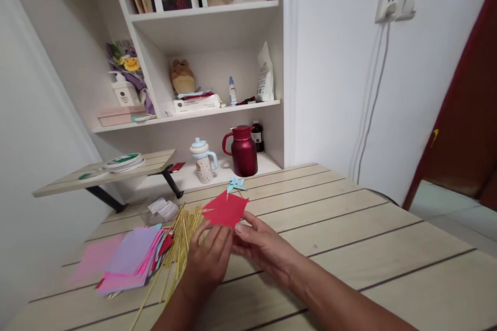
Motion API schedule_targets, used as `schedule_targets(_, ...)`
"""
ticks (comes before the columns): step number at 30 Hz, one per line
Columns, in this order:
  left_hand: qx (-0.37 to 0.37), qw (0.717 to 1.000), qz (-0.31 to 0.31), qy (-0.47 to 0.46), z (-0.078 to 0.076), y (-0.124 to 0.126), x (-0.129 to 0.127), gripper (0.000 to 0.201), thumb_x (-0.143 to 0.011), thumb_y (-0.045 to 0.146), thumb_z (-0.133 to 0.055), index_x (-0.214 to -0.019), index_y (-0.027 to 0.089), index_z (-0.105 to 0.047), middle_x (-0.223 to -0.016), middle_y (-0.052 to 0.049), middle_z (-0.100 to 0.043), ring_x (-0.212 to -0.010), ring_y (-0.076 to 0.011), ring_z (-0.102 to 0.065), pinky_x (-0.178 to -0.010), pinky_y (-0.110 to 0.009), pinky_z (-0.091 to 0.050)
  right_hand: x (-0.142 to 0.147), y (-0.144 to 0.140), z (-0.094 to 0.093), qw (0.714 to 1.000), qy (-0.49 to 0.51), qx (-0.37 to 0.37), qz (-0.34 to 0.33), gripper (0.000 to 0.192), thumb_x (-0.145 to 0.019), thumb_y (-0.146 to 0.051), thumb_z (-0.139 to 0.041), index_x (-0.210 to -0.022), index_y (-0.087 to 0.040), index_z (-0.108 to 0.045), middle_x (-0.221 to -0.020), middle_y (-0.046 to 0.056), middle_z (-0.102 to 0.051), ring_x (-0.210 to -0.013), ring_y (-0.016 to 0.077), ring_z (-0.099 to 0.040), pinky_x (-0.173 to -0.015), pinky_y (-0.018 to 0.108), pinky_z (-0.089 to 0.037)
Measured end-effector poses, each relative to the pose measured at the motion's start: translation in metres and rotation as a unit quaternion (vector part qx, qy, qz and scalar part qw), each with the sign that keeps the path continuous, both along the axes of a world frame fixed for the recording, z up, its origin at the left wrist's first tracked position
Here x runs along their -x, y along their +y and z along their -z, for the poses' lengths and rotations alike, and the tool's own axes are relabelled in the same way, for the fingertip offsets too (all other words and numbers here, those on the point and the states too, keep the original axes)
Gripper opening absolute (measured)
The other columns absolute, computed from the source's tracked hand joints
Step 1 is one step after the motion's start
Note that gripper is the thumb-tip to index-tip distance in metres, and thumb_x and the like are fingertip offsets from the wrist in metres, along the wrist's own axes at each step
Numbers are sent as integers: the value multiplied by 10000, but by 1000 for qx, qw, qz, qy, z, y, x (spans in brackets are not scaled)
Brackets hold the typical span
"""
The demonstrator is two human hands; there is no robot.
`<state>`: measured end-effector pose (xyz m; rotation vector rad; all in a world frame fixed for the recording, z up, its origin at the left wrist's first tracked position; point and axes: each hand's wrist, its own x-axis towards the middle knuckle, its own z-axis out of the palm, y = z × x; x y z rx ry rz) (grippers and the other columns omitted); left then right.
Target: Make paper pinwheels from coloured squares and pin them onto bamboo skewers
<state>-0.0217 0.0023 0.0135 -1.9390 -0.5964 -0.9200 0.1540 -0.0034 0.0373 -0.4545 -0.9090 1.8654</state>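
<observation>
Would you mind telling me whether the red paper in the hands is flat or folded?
Folded: the red paper shows flaps and a jagged outline, pinched between the left hand and right hand.

Left hand point(209, 258) and right hand point(262, 245) close together, fingers curled in a pinching grip, forearms converging

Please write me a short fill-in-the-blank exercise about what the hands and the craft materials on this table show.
1. Both hands, left hand and right hand, hold a sheet of paper coloured ____.
2. The thin sticks lie on the wooden ____.
3. The small paper pinwheel is light ____.
4. The jug on the low shelf is dark ____.

Missing words: red; table; blue; red
</observation>
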Motion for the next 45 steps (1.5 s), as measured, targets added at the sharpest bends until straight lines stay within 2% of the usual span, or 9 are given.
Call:
schedule_targets(9, 58, 997, 55, 5, 1, -5, -8, 170, -902, 176, -601, -1033, 173, -709, -937, -59, -749, -954, -185, -646, -1119, -428, -290, 0, 15, 8, 979, -104, 46, 168, 381, -634, -426, -817, -826, -123, -689, -678, 62, -730, -588, 160, -643, -643, 299, -522)
schedule_targets(13, 116, 979, 25, -164, 3, 0, 6, 316, -919, 236, -547, -1221, 198, -627, -1106, -112, -659, -1079, -230, -583, -1073, -428, -330, -12, 27, 7, 976, -121, 36, 175, 321, -629, -384, -827, -769, -132, -685, -659, 49, -723, -545, 144, -614, -581, 278, -498)
schedule_targets(16, 205, 899, -4, -388, 9, 6, 13, 366, -933, 333, -508, -1273, 208, -562, -1224, -131, -573, -1192, -272, -507, -1044, -462, -367, -19, 31, 6, 980, -123, 18, 158, 322, -627, -366, -835, -801, -132, -701, -715, 61, -737, -589, 159, -631, -605, 292, -508)
schedule_targets(19, 323, 762, 44, -559, 17, 12, 11, 449, -925, 481, -496, -1283, 212, -529, -1238, -127, -572, -1140, -267, -556, -1007, -462, -420, -22, 32, 6, 982, -126, 2, 143, 332, -654, -373, -829, -848, -131, -710, -789, 76, -747, -644, 166, -641, -641, 300, -507)
schedule_targets(23, 467, 601, 142, -633, 23, 14, -1, 573, -840, 624, -554, -1222, 198, -588, -1094, -105, -658, -916, -232, -659, -880, -407, -512, -23, 30, 7, 981, -136, -5, 137, 318, -672, -384, -825, -817, -127, -707, -747, 59, -727, -617, 143, -607, -644, 285, -487)
schedule_targets(27, 552, 531, 207, -609, 23, 7, -20, 557, -719, 578, -718, -1111, 186, -661, -982, -98, -727, -901, -259, -688, -843, -399, -534, -21, 27, 5, 982, -140, -11, 124, 320, -666, -396, -830, -783, -129, -699, -697, 39, -708, -589, 128, -580, -635, 272, -466)
schedule_targets(35, 560, 405, 334, -641, 22, -4, -50, 553, -682, 526, -771, -1086, 159, -688, -1054, -144, -755, -1091, -330, -662, -1003, -463, -466, -11, 13, 3, 985, -154, -31, 73, 347, -651, -408, -835, -793, -122, -702, -707, 47, -712, -611, 130, -579, -632, 257, -426)
schedule_targets(37, 560, 390, 337, -648, 19, -9, -53, 520, -723, 507, -745, -1105, 159, -694, -1066, -138, -756, -1111, -325, -655, -1024, -455, -456, -9, 11, 3, 984, -162, -31, 66, 348, -648, -416, -832, -769, -120, -695, -685, 43, -705, -592, 124, -568, -617, 252, -415)
schedule_targets(45, 575, 423, 209, -668, -9, -30, -47, 267, -750, 412, -729, -871, 178, -768, -856, -71, -776, -972, -293, -698, -982, -414, -497, -6, 9, 3, 982, -182, -23, 53, 356, -622, -418, -843, -769, -127, -700, -687, 38, -716, -606, 125, -583, -641, 250, -439)
